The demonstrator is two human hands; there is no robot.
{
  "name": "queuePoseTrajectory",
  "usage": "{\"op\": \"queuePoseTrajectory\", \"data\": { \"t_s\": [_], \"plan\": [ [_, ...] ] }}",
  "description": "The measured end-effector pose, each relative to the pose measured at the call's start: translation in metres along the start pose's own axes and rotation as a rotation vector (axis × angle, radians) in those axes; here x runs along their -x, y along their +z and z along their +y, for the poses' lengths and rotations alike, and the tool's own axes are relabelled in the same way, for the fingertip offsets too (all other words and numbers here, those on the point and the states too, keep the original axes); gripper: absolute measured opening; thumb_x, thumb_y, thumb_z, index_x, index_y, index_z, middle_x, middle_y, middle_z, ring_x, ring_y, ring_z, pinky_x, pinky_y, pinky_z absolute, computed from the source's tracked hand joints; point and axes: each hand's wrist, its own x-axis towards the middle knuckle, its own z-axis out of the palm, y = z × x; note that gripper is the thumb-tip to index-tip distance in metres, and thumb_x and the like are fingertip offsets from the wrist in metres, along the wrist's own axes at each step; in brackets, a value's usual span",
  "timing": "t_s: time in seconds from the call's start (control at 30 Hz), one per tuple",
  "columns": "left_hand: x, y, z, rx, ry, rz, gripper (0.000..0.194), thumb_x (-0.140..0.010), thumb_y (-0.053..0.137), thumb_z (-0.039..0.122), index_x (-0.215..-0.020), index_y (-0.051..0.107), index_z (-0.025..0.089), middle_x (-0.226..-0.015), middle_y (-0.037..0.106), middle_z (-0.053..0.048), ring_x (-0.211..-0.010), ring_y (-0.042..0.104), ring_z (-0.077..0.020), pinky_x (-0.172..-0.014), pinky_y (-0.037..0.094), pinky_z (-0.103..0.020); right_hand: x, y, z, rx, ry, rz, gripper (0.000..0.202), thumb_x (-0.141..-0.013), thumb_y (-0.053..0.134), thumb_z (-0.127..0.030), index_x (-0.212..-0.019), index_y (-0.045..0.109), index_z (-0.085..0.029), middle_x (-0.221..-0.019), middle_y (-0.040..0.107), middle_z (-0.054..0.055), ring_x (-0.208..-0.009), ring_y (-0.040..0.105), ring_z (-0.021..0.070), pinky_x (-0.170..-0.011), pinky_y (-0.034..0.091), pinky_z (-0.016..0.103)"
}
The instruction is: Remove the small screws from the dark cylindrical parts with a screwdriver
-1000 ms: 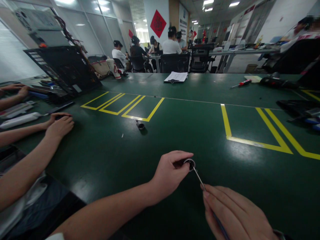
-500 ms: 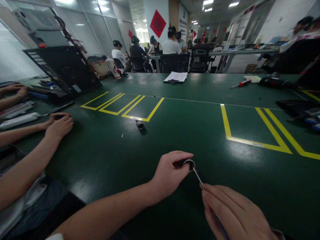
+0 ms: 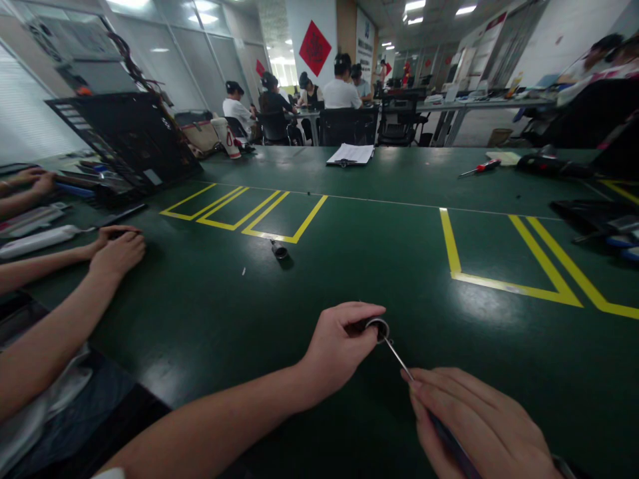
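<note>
My left hand (image 3: 342,346) is closed round a small dark cylindrical part (image 3: 378,327) with a round metal rim, held low over the green table (image 3: 239,346). In my right hand (image 3: 479,412) is a screwdriver (image 3: 444,436) with a dark handle, the fingers wrapped round it. Its thin metal shaft slants up and left, and the tip reaches into the part's round opening, where its end is hidden. A second small dark metal part (image 3: 279,250) lies on the table farther forward, just below a yellow tape outline.
At the left, another person's hands (image 3: 117,253) rest on the table near a white tool (image 3: 42,241) and a tilted black panel (image 3: 130,143). A clipboard (image 3: 351,154) and a red screwdriver (image 3: 480,167) lie at the far side. Black items (image 3: 599,219) sit at the right.
My right hand has shifted slightly right, showing more of the screwdriver's shaft and handle. My left hand and the part in it have barely moved.
</note>
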Motion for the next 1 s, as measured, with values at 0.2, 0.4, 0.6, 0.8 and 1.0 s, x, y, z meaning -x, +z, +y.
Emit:
{"op": "queuePoseTrajectory", "data": {
  "t_s": [0.2, 0.4, 0.6, 0.8, 1.0],
  "plan": [
    [-0.0005, -0.0004, -0.0034, 0.034, 0.001, 0.011, 0.029, -0.071, 0.057, 0.010, -0.096, 0.071, 0.012, -0.095, 0.069, -0.008, -0.081, 0.065, -0.0173, -0.074, 0.055, -0.029, 0.0050, 0.0045, 0.0018, -0.014, -0.006, -0.002, 0.025, -0.082, 0.043, -0.006, -0.090, 0.063, -0.017, -0.082, 0.075, 0.003, -0.072, 0.071, 0.0154, -0.068, 0.057, 0.024],
    [-0.0003, 0.0012, -0.0027, 0.022, -0.022, 0.036, 0.028, -0.071, 0.057, 0.010, -0.095, 0.072, 0.012, -0.094, 0.070, -0.009, -0.082, 0.065, -0.0184, -0.074, 0.055, -0.029, 0.0071, 0.0084, 0.0008, 0.026, -0.041, -0.013, 0.026, -0.084, 0.042, -0.005, -0.090, 0.065, -0.015, -0.083, 0.075, 0.005, -0.074, 0.071, 0.0162, -0.068, 0.058, 0.025],
    [-0.0005, 0.0014, -0.0046, 0.046, -0.028, 0.029, 0.027, -0.071, 0.057, 0.012, -0.094, 0.071, 0.013, -0.094, 0.070, -0.008, -0.078, 0.066, -0.0169, -0.070, 0.056, -0.028, 0.0073, 0.0077, 0.0005, 0.072, -0.071, 0.015, 0.026, -0.084, 0.042, -0.005, -0.089, 0.066, -0.014, -0.084, 0.075, 0.006, -0.073, 0.071, 0.0171, -0.066, 0.057, 0.026],
    [-0.0009, 0.0010, -0.0066, 0.043, -0.005, 0.022, 0.025, -0.071, 0.057, 0.011, -0.091, 0.071, 0.012, -0.089, 0.070, -0.008, -0.075, 0.066, -0.0159, -0.068, 0.056, -0.026, 0.0091, 0.0088, -0.0024, 0.051, -0.030, -0.005, 0.025, -0.085, 0.043, -0.005, -0.090, 0.065, -0.015, -0.085, 0.075, 0.006, -0.077, 0.071, 0.0161, -0.071, 0.056, 0.026],
    [-0.0009, 0.0030, -0.0033, 0.040, -0.009, 0.021, 0.025, -0.070, 0.057, 0.011, -0.090, 0.072, 0.013, -0.087, 0.070, -0.007, -0.074, 0.066, -0.0154, -0.068, 0.056, -0.027, 0.0055, 0.0056, -0.0013, 0.056, -0.040, 0.007, 0.026, -0.084, 0.042, -0.005, -0.089, 0.065, -0.015, -0.084, 0.075, 0.005, -0.074, 0.071, 0.0159, -0.067, 0.057, 0.025]
  ]
}}
